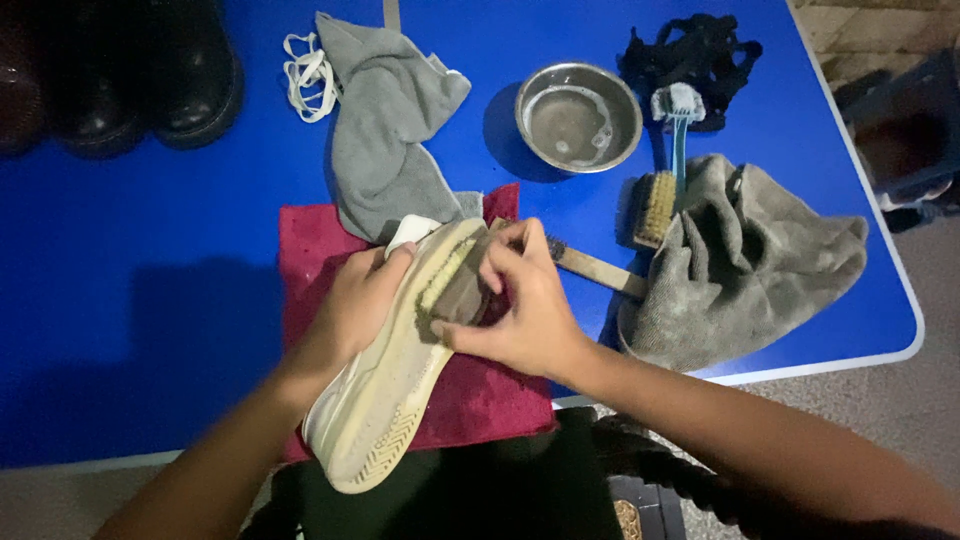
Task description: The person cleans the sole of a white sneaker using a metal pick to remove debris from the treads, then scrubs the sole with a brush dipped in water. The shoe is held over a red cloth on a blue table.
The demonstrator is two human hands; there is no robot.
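A white sneaker [385, 400] lies sole-up across a dark red towel [305, 250] on the blue table [130, 300]. My left hand [355, 305] grips the shoe's side near the toe. My right hand [520, 305] holds a wooden scrub brush [450, 285] pressed bristles-down against the sole. The brush body is partly hidden by my fingers.
A grey cloth [385, 130] and white laces [305, 75] lie behind the towel. A steel bowl [578, 118] with cloudy water, a toothbrush [678, 120], another wooden brush [655, 208], a long-handled brush [600, 268] and a crumpled grey towel [745, 265] sit right. Black shoes [150, 70] stand far left.
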